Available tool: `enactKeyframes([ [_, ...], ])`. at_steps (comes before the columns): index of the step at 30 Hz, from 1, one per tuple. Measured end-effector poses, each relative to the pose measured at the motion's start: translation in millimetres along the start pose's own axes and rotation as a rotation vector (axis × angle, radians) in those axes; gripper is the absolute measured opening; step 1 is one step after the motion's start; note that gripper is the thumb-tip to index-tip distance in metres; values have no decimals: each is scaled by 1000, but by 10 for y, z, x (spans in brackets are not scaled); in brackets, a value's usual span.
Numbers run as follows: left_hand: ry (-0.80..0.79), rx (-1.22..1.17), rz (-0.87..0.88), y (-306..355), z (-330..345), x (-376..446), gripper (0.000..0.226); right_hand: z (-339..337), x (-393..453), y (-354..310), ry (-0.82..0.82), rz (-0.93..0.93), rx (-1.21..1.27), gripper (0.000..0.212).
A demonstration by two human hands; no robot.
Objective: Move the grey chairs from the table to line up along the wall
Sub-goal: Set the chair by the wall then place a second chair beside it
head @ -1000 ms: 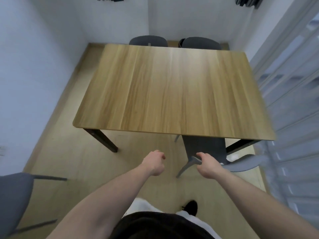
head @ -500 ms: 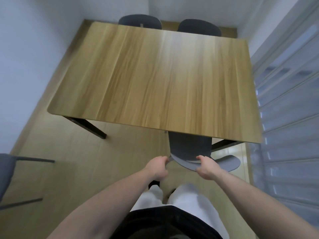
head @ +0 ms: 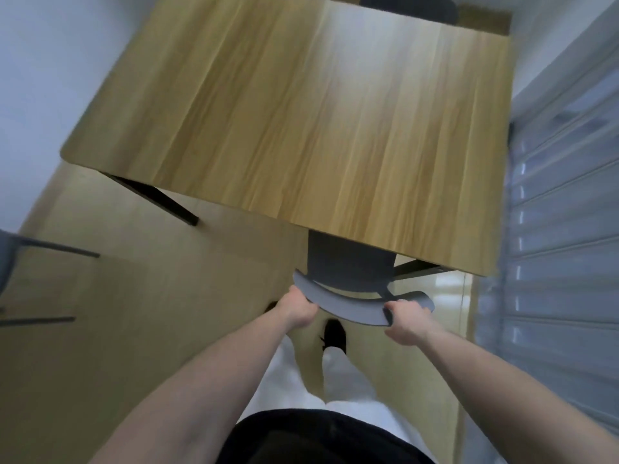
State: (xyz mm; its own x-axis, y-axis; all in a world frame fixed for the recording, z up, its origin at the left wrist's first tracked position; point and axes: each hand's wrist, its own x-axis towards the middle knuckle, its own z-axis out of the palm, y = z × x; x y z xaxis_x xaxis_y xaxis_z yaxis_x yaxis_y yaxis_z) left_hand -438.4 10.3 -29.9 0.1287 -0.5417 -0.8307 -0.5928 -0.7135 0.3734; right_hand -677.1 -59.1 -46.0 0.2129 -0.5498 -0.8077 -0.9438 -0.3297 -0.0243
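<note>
A grey chair (head: 350,262) stands at the near side of the wooden table (head: 301,112), its seat partly under the tabletop. Its curved backrest faces me. My left hand (head: 296,309) grips the backrest's left end and my right hand (head: 407,318) grips its right part. Another grey chair (head: 412,6) shows at the table's far side. A third grey chair (head: 6,262) is at the left edge of the view beside the white wall (head: 43,78), mostly cut off.
A black table leg (head: 157,200) angles down to the floor at the left. A pale slatted panel (head: 562,229) runs along the right side, close to the table. My legs and a black shoe (head: 335,333) are just behind the chair.
My left hand has closed on the backrest's left end and my right hand has shifted along it. The view has moved closer to the table, so the far chairs are nearly out of frame.
</note>
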Motion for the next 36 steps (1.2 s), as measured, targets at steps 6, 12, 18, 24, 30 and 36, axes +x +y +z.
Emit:
enactKeyframes([
  [6,126,-362,-237,66,239,82,37,152,187,140,-22,-34,-137,53],
  [12,86,-497,-272,95,314,29,27,264,241,88,42,-111,-179,52],
  [18,136,-597,-286,-10,294,-23,18,331,171,-69,74,-125,-176,49],
  [24,154,-563,-266,-408,86,-128,19,504,-27,-568,30,-136,-114,45],
  [30,212,-449,-208,-1014,-270,-215,8,749,-260,-1339,15,-197,-32,42],
  [36,352,-317,-218,-1726,-485,-132,13,953,-415,-2084,-4,-289,-3,53],
])
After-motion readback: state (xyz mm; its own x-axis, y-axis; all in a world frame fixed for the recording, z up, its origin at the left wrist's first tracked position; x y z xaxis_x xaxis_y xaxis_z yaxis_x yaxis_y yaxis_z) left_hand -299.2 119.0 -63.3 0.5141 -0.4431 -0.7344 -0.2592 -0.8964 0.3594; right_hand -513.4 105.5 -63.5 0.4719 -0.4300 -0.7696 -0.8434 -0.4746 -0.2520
